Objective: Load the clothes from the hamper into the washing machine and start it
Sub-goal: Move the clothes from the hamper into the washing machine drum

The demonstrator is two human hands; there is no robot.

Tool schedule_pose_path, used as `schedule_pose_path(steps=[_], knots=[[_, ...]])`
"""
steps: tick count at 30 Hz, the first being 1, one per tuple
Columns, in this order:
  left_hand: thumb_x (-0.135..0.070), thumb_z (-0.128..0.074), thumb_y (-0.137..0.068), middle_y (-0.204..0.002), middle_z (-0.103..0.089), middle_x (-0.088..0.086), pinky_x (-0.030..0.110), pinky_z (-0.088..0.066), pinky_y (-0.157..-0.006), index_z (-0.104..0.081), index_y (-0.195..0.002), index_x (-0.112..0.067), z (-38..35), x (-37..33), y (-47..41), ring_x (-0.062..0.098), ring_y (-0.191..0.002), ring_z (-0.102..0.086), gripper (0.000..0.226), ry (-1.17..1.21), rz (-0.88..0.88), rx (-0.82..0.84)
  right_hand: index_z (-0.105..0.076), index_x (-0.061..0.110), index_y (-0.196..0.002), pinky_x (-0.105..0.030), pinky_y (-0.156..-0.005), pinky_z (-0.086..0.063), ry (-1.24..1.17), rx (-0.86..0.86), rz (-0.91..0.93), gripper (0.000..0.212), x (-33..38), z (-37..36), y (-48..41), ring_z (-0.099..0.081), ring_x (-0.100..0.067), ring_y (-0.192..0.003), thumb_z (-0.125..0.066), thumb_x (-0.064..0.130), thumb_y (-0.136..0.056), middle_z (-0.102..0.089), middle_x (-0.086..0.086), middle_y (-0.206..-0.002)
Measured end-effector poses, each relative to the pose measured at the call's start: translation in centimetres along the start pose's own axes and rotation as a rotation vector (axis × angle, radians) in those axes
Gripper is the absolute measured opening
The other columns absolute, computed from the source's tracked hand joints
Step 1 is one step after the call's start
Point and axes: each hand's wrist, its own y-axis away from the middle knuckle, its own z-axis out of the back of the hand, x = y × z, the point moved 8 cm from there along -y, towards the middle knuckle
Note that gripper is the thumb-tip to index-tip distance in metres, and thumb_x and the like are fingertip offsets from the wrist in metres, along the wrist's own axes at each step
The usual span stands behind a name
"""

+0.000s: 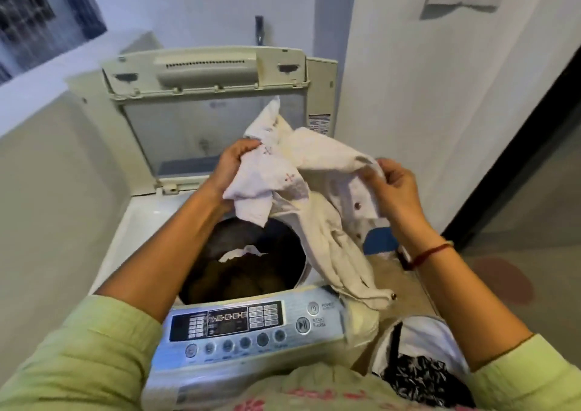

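A top-loading washing machine stands before me with its lid raised. Dark clothes and a white scrap lie in its drum. Above the drum's right side I hold a white garment with small red marks and dark buttons. My left hand grips its bunched left part. My right hand pinches its right edge. The garment's tail hangs down over the machine's right rim. At lower right the white hamper holds black-and-white patterned cloth.
The control panel with power and start buttons lies at the machine's front edge. A white wall rises close on the right, and a ledge with a window runs on the left. A tap sticks out behind the lid.
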Motion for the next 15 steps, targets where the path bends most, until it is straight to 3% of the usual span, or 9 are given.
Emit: schedule_pose_path(steps=[2,6,10,13,15], knots=[[-0.031,-0.047,-0.088,-0.071,-0.071,-0.001,0.021,-0.052,-0.063,-0.062,-0.088,-0.017,2.1,-0.9,-0.3,0.013,-0.067,-0.066,0.020,-0.093,-0.014,0.007,-0.065,0.009,-0.090,-0.008,-0.054,-0.044,0.042,-0.025,0.056,0.012,2.6,0.2,-1.4,-0.055,0.009,-0.057,-0.054,0.008,-0.091,-0.063,0.007,-0.072],[-0.036,-0.052,-0.094,-0.076,-0.066,-0.007,0.025,-0.046,-0.074,-0.063,-0.080,-0.021,6.9,-2.4,-0.9,0.008,-0.072,-0.060,0.023,-0.452,-0.106,-0.101,-0.062,0.015,-0.090,-0.011,-0.054,-0.044,0.108,-0.071,0.121,0.013,6.0,-0.2,-3.7,-0.053,-0.003,-0.065,-0.052,0.022,-0.094,-0.058,-0.003,-0.079],[-0.038,-0.060,-0.089,-0.064,-0.066,-0.011,0.029,-0.041,-0.074,-0.064,-0.071,-0.019,9.3,-3.7,-1.0,0.013,-0.069,-0.055,0.027,-0.497,-0.215,-0.198,-0.057,0.023,-0.087,-0.034,-0.071,-0.051,-0.060,0.063,-0.069,0.016,5.4,-2.9,-5.3,-0.063,-0.020,-0.081,-0.047,0.033,-0.094,-0.063,-0.006,-0.087],[-0.044,-0.068,-0.076,-0.065,-0.069,-0.010,0.020,-0.049,-0.061,-0.064,-0.079,-0.019,9.0,-3.6,-1.1,0.011,-0.066,-0.059,0.025,-0.408,-0.239,-0.098,-0.056,0.021,-0.087,-0.039,-0.070,-0.058,-0.304,0.095,-0.232,0.021,4.3,-4.7,-4.9,-0.053,-0.013,-0.050,-0.042,0.033,-0.096,-0.054,0.001,-0.058],[-0.046,-0.076,-0.056,-0.079,-0.070,-0.010,0.017,-0.052,-0.062,-0.064,-0.093,-0.018,8.3,-3.1,-1.1,0.006,-0.071,-0.064,0.048,-0.521,-0.216,0.033,-0.053,0.021,-0.081,-0.035,-0.066,-0.057,-0.386,0.042,-0.298,0.022,3.8,-4.8,-5.0,-0.037,-0.008,-0.039,-0.041,0.031,-0.096,-0.041,0.006,-0.045]])
